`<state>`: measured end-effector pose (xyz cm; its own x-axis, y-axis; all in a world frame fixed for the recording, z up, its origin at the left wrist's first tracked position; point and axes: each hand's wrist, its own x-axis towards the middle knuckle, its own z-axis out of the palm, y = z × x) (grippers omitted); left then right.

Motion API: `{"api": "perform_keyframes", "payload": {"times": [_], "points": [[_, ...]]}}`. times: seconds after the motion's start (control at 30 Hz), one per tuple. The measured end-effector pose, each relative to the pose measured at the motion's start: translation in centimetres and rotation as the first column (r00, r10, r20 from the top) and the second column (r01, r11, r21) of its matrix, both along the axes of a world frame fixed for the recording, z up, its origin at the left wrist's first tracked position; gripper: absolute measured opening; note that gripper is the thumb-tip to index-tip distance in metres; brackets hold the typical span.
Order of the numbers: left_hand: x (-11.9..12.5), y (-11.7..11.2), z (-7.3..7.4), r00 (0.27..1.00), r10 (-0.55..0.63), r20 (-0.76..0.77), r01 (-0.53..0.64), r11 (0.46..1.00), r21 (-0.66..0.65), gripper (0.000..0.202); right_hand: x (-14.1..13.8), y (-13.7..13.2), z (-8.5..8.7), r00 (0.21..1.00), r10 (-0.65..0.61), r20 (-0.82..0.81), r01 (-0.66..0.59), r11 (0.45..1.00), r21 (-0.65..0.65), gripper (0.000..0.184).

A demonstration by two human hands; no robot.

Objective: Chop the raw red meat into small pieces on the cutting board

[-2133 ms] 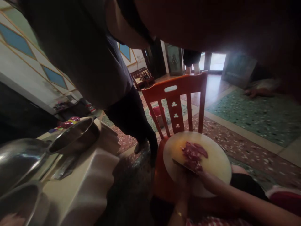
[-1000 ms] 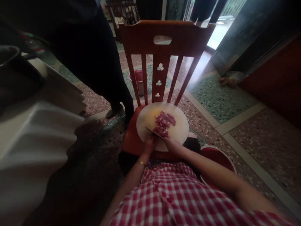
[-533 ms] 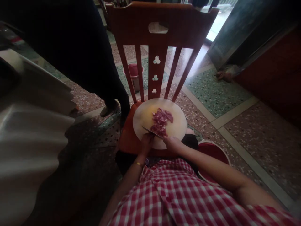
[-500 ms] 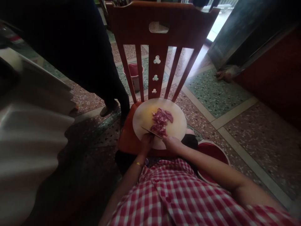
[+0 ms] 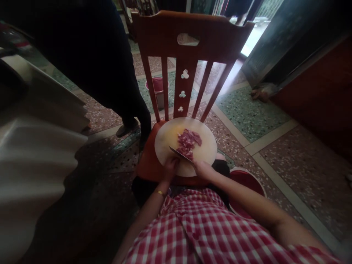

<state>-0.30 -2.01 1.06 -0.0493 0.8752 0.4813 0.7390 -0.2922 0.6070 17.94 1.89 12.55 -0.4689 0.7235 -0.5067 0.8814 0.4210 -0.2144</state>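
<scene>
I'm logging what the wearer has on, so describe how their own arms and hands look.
Both forearms are bare, with no gloves on the left hand or the right hand. A thin gold-coloured bangle circles the left wrist. The shirt is red-and-white checked, and its sleeves leave the forearms uncovered.

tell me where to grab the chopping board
Grip the chopping board by its bare right rim, coming from the right: it seems to overhang the chair seat, clear of the knife at the near edge; the slats block the far side.

Probably a home: terrazzo floor (image 5: 277,154), chair (image 5: 192,47)
</scene>
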Motion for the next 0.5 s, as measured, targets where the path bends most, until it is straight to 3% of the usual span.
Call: {"api": "perform_keyframes", "payload": {"times": [0.23,0.5], "points": [[0.0,0.1,-0.4,1.0,-0.013,0.027,0.013,1.0,0.019,0.021,-0.7,-0.6,0.5,0.998,0.063,0.003,-0.063,0.997,0.035,0.024],[0.0,0.1,-0.9,1.0,-0.013,-0.02,0.013,1.0,0.0,0.022,-4.4,0.6,-0.9,0.994,0.089,-0.067,-0.085,0.995,0.057,0.026]]}}
